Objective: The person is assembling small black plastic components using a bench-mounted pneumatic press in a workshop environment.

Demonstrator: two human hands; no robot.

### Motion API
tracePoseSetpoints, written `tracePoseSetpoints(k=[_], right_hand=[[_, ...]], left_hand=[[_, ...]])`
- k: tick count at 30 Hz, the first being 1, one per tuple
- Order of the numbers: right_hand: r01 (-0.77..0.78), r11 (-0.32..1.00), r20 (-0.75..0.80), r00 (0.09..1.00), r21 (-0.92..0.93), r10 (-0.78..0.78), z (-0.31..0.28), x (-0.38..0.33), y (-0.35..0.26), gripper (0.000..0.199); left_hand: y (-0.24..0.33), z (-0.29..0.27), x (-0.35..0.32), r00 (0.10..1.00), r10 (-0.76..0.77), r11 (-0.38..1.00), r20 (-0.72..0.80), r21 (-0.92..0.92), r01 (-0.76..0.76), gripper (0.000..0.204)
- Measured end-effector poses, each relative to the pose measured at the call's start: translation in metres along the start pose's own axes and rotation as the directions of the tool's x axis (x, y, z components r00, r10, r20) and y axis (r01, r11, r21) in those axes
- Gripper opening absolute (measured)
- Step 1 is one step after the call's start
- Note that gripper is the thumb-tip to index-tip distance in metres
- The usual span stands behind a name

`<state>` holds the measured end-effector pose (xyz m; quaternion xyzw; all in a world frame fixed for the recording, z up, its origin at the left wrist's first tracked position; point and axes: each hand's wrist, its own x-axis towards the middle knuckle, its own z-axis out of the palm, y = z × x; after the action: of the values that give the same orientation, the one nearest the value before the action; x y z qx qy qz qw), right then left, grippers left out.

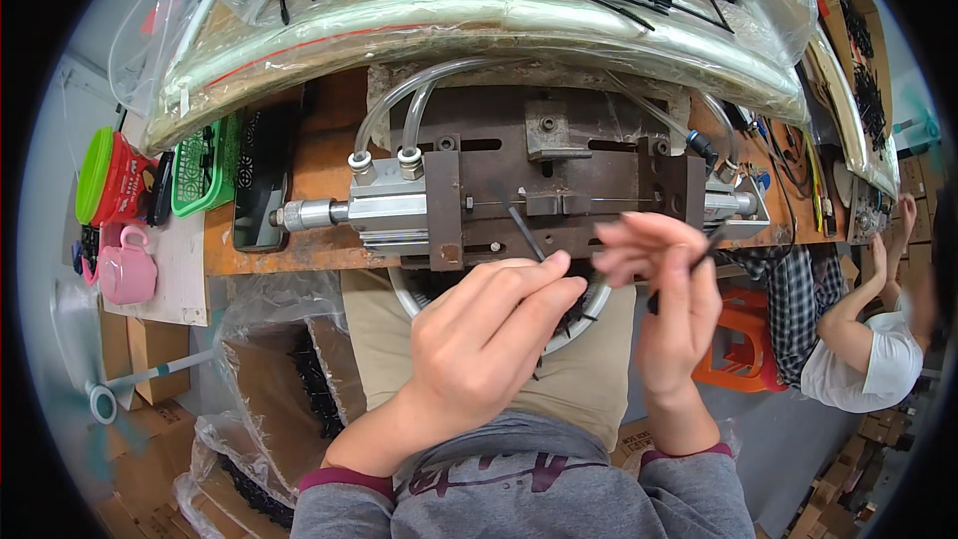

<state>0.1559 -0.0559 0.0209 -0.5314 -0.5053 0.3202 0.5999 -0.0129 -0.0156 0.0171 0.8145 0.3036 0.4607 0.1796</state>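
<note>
Black stick [524,233]: slants, far end left of metal block [544,205]
Left hand [479,324]: nearer block, pinching stick's near end
Right hand [674,294]: block's near right, pinching dark piece [710,246]

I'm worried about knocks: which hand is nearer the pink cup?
Left. The left hand is right of the pink cup, well apart from it; the right hand is farther right, beyond the left hand.
</note>
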Motion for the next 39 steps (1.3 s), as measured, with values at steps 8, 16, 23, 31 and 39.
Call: tracePoseSetpoints(k=[8, 16, 23, 31, 39], right_hand=[[0.042, 0.999, 0.003, 0.999, 0.001, -0.042, -0.015, -0.014, 0.009, 0.031], [-0.06, 0.991, -0.001, 0.998, 0.123, 0.061, -0.013, -0.018, 0.011, 0.048], [-0.003, 0.995, -0.038, 0.999, 0.101, 0.007, -0.006, -0.015, 0.009, 0.042], [0.127, 0.971, -0.001, 0.992, -0.2, -0.13, -0.015, -0.008, -0.006, 0.026], [-0.235, 0.948, -0.031, 0.968, 0.216, 0.248, -0.012, -0.008, -0.013, 0.021]], left_hand=[[0.011, 0.008, -0.004, 0.974, -0.188, 0.979, 0.124, -0.063, 0.196, 0.035], [-0.007, 0.016, -0.004, 0.98, -0.028, 0.984, 0.198, 0.176, -0.008, 0.029], [-0.009, 0.017, 0.005, 0.966, -0.079, 0.964, 0.246, 0.265, 0.011, 0.027], [-0.009, 0.015, 0.003, 0.958, -0.112, 0.96, 0.264, 0.278, 0.036, 0.026], [-0.008, 0.008, 0.005, 0.96, -0.088, 0.981, 0.264, 0.193, 0.036, 0.032]])
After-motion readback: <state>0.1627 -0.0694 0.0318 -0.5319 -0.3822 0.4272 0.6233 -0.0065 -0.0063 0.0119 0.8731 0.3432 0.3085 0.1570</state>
